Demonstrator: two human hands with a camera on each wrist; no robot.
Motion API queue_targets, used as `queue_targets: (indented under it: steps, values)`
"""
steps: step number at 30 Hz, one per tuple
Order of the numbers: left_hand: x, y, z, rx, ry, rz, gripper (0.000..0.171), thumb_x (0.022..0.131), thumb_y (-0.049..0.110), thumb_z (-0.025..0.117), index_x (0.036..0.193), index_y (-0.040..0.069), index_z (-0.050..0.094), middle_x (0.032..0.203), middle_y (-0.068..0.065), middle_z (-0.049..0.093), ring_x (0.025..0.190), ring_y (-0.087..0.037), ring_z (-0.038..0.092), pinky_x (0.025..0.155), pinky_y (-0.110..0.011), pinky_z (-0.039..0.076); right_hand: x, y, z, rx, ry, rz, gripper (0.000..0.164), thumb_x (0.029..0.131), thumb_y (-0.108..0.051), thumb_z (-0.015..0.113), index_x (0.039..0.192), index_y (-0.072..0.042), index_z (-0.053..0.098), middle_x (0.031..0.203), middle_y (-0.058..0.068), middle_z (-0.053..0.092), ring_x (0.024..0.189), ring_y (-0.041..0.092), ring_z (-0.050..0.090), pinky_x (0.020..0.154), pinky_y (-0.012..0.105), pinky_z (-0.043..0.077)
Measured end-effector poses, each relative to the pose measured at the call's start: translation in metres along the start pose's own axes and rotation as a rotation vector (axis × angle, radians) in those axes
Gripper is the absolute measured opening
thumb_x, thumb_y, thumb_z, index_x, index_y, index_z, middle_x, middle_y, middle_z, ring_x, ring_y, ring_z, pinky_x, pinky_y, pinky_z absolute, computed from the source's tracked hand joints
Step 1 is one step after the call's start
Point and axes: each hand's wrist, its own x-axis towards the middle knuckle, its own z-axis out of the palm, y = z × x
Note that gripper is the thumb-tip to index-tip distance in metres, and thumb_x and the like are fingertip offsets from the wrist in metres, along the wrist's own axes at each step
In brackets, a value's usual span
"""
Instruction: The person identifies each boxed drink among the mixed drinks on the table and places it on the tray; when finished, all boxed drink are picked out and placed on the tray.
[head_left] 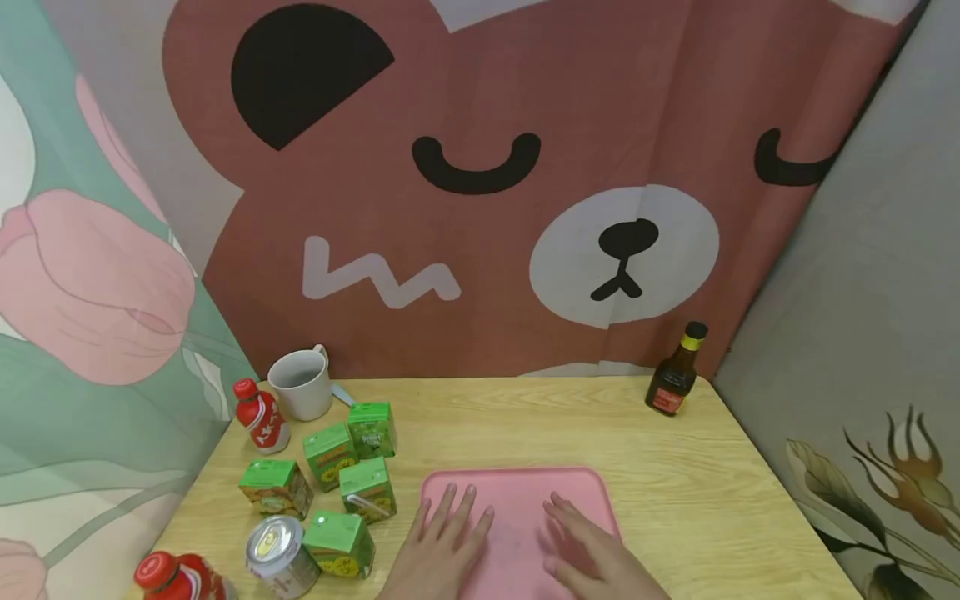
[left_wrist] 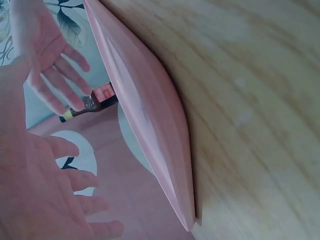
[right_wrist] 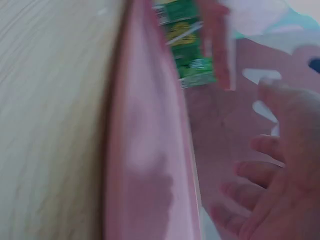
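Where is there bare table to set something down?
Bare: the tabletop right of the pink tray, up to the dark bottle, and the strip behind the tray, between that bottle and the green boxes. Crowded: left, with the boxes, a can, a mug and red bottles.

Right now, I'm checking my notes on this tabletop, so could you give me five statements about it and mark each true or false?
1. The left hand and the right hand both hold nothing. True.
2. The pink tray carries the green cartons. False: all five cartons stand on the table, left of the tray.
3. The dark bottle stands at the far right of the table. True.
4. The silver can lies on its side. False: it stands upright, with its lid facing up.
5. The white mug stands beside a red-capped bottle. True.
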Motion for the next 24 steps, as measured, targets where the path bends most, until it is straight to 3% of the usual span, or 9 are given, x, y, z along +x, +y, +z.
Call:
queue_targets:
  steps: [2,4,8,12,16,20,24]
  values:
    - [-0.001,0.0,-0.002,-0.028,-0.032,-0.001,0.101,0.086,0.09,0.023,0.159,0.02,0.035,0.162,-0.015,0.029,0.147,-0.04,0.027,0.111,-0.062,0.03,0.005,-0.002,-0.01,0.219,0.027,0.089,0.057,0.101,-0.038,0.064,0.148,-0.008,0.051,0.149,0.013,0.05,0.135,0.037,0.047,0.102,0.059,0.043]
    - [-0.001,0.0,-0.005,-0.059,-0.06,-0.002,0.102,0.086,0.09,0.023,0.16,0.02,0.033,0.163,-0.015,0.028,0.148,-0.04,0.025,0.112,-0.062,0.028,0.009,0.002,-0.022,0.43,0.073,0.206,0.052,0.101,-0.032,0.066,0.143,-0.003,0.054,0.137,0.015,0.06,0.122,0.035,0.058,0.094,0.052,0.051]
    - [-0.003,0.001,-0.007,-0.066,-0.065,0.002,0.101,0.087,0.089,0.023,0.16,0.02,0.033,0.162,-0.015,0.029,0.147,-0.04,0.026,0.111,-0.062,0.029,0.012,0.029,-0.042,0.593,0.188,0.439,0.048,0.1,-0.028,0.067,0.134,0.005,0.057,0.109,0.015,0.07,0.09,0.029,0.068,0.073,0.041,0.058]
    - [-0.008,0.002,-0.006,-0.018,-0.021,0.001,0.098,0.088,0.088,0.024,0.157,0.02,0.039,0.159,-0.013,0.036,0.144,-0.039,0.033,0.108,-0.06,0.035,0.007,0.063,-0.052,0.493,0.167,0.523,0.04,0.1,-0.025,0.068,0.124,0.006,0.062,0.088,0.009,0.068,0.073,0.021,0.064,0.061,0.034,0.055]
    - [-0.013,0.004,-0.003,0.02,0.014,0.002,0.094,0.089,0.087,0.026,0.154,0.021,0.043,0.156,-0.011,0.041,0.141,-0.037,0.039,0.106,-0.058,0.039,-0.001,0.081,-0.054,0.396,0.112,0.481,0.026,0.098,-0.017,0.069,0.108,0.007,0.065,0.076,0.007,0.065,0.066,0.019,0.062,0.056,0.032,0.054]
    - [-0.015,0.004,-0.002,0.041,0.056,0.008,0.09,0.09,0.085,0.029,0.151,0.021,0.047,0.154,-0.01,0.045,0.139,-0.036,0.042,0.105,-0.055,0.041,-0.003,0.083,-0.054,0.327,0.073,0.441,0.023,0.095,-0.019,0.073,0.099,0.004,0.067,0.073,0.006,0.065,0.064,0.018,0.062,0.054,0.032,0.054]
    - [-0.015,0.003,-0.006,-0.078,0.15,-0.017,0.072,0.094,0.072,0.05,0.144,0.021,0.057,0.147,-0.005,0.052,0.135,-0.031,0.047,0.101,-0.05,0.047,0.0,0.078,-0.054,0.186,0.048,0.373,0.022,0.092,-0.022,0.076,0.093,-0.001,0.069,0.069,0.004,0.065,0.059,0.018,0.062,0.051,0.032,0.053]
